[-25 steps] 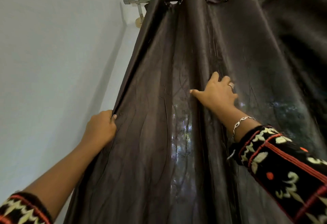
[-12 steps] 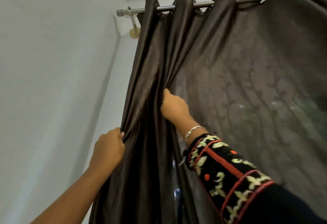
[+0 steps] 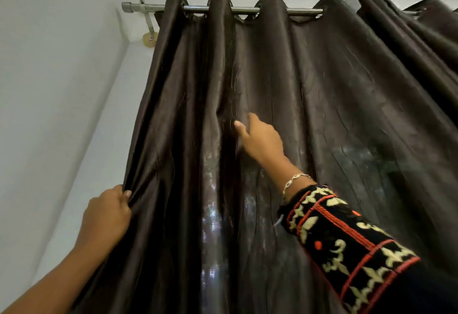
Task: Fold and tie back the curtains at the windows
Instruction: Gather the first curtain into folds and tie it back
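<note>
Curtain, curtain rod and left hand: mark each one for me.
curtain (image 3: pixel 347 115), head view, flat fabric on the right.
curtain rod (image 3: pixel 303 12), head view, bare stretch between folds.
left hand (image 3: pixel 106 214), head view, back of the hand.
</note>
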### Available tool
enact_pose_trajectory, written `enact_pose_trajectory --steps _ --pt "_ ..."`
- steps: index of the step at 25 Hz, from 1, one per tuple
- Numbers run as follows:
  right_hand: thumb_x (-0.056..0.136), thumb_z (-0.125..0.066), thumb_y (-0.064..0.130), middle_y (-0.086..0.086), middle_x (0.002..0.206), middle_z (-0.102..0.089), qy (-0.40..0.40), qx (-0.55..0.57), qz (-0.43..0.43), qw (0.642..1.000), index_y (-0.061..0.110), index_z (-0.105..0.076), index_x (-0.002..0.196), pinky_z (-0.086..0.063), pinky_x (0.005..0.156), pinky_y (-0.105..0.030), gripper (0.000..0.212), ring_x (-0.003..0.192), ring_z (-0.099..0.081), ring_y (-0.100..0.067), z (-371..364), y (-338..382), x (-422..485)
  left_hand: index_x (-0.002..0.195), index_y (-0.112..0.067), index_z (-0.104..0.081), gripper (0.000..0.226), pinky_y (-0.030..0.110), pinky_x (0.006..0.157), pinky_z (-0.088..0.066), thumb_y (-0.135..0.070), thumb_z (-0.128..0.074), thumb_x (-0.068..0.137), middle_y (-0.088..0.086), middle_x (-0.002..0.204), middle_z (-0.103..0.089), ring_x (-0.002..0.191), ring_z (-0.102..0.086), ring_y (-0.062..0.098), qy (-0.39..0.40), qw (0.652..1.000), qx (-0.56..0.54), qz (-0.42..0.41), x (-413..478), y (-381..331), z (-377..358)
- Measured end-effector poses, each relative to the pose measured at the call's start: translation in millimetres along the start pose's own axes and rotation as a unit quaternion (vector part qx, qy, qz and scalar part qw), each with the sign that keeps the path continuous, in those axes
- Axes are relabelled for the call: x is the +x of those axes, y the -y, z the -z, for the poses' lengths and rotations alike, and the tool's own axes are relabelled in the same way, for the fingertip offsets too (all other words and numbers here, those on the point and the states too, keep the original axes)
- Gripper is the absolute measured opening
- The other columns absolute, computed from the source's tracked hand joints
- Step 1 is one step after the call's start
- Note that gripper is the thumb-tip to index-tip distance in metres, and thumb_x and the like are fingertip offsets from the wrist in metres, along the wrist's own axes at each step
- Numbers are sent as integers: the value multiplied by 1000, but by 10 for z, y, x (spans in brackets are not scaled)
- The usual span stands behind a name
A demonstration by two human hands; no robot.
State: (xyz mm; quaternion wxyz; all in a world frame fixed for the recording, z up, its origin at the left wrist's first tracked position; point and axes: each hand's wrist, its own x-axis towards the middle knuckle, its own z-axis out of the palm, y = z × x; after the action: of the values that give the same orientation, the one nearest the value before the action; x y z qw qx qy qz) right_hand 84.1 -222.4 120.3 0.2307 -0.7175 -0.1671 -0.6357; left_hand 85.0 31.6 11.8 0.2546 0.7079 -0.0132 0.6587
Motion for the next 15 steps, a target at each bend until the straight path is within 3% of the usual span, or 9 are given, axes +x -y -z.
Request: enact_pose_trajectory --steps 4,6,8,11,15 --pt "89 -56 28 -23 139 -33 -127 -207 -62 968 5 -32 137 -32 104 -46 58 130 -28 -40 330 -673 -11 79 9 -55 28 35 60 -30 -8 -40 96 24 72 -57 64 -42 29 -2 1000 -25 12 -54 -113 -150" --pt "87 -59 32 -26 144 -26 -122 -172 -138 968 3 -24 140 -27 108 -47 70 135 -24 -41 467 -892 7 80 9 -55 27 35 62 -30 -8 -40 96 27 75 -58 65 -41 29 -1 1000 -24 16 -70 -143 -201" --pt "90 -57 33 -26 138 -37 -79 -101 -198 972 1 -24 138 -36 99 -45 67 127 -37 -42 576 -1014 52 80 8 -54 27 34 61 -30 -9 -40 96 23 70 -55 63 -40 28 -2 999 -26 23 -76 -153 -235" --pt "97 -42 19 -27 125 -52 -18 -107 -150 983 3 -36 129 -40 83 -39 37 115 -49 -41 514 -993 56 74 3 -50 27 34 59 -28 -9 -40 96 8 58 -44 60 -38 27 -3 999 -29 22 -84 -150 -227" --pt "95 -36 11 -23 123 -56 -18 -90 -82 992 11 -44 131 -41 82 -37 36 112 -51 -40 226 -636 24 69 1 -46 29 34 55 -26 -10 -40 96 5 56 -41 54 -36 23 -4 999 -32 27 -78 -105 -166"
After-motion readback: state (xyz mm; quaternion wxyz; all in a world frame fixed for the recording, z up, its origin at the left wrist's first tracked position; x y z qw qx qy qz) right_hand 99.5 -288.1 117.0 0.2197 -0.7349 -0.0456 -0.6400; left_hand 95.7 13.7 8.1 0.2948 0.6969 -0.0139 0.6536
